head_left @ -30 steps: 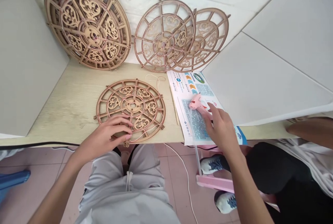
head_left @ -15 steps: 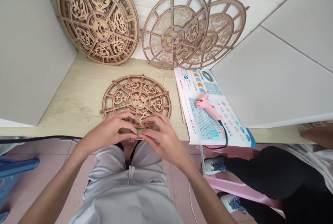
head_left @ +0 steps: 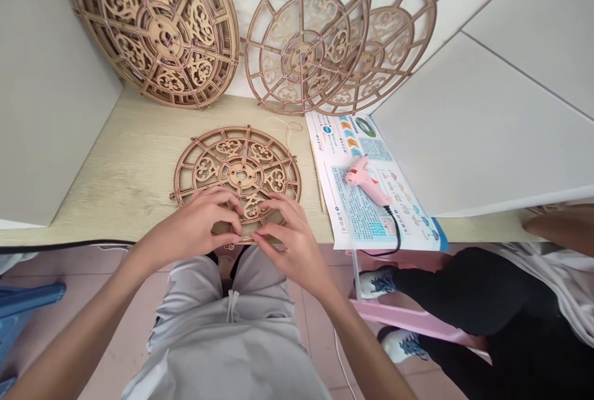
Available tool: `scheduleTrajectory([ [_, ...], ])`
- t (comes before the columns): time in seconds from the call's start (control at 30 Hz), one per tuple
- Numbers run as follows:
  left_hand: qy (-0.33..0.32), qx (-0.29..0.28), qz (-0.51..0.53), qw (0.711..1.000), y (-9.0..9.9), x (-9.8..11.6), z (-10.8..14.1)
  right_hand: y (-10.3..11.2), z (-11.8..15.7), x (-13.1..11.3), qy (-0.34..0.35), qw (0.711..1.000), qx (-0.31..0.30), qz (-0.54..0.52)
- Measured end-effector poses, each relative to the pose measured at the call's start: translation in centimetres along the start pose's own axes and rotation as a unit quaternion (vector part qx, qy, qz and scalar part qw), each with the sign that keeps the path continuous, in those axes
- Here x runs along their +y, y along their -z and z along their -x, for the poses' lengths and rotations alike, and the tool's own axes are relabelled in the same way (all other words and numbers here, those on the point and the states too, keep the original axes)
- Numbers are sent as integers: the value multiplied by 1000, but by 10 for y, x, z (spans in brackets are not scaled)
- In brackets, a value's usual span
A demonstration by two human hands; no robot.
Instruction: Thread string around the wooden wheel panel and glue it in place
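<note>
A round brown fretwork panel point(head_left: 241, 176) lies flat at the front of the table, its near rim reaching the edge. It has spokes, scroll-shaped cut-outs and a thin reddish strand along its ribs. My left hand point(head_left: 202, 223) curls over the near-left part, thumb and fingers closed about the near rim. Across a small gap, my right hand point(head_left: 294, 242) bends over the near-right part, thumb at the rim and fingers over the openings. Anything tiny between the fingertips is too small to make out. A loose thin thread point(head_left: 288, 134) trails off the panel's far right.
More round panels point(head_left: 162, 34) lean stacked at the back left, and two overlapping openwork panels point(head_left: 301, 59) lean against the wall. A pink glue gun point(head_left: 369, 182) rests on a printed sheet point(head_left: 341, 226) at right. Grey boards flank the table. Another person's leg point(head_left: 455, 291) shows at right.
My fingertips have drawn slightly apart at the near rim, the right thumb moving a little away from the left. The whole view has shifted slightly with the head.
</note>
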State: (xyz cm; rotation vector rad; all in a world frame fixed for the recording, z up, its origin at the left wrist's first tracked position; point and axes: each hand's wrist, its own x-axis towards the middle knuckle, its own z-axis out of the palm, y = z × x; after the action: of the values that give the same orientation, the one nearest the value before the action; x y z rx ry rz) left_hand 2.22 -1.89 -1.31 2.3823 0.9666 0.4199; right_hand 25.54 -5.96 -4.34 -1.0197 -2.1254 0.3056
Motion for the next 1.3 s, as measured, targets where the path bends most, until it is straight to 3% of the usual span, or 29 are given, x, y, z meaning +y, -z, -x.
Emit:
scheduleTrajectory([
  [0.57,-3,-6,-62,998,1,14,-3,1,7,3,16,1000,-10,7],
  [0.93,-22,-15,-96,995,2,20,-3,16,-9,10,86,991,-98,18],
  [1.13,-55,-5,-61,997,3,11,2,16,-20,10,119,986,-118,19],
  [1.3,-27,7,-20,999,-3,1,9,13,-19,7,107,986,-124,-5],
])
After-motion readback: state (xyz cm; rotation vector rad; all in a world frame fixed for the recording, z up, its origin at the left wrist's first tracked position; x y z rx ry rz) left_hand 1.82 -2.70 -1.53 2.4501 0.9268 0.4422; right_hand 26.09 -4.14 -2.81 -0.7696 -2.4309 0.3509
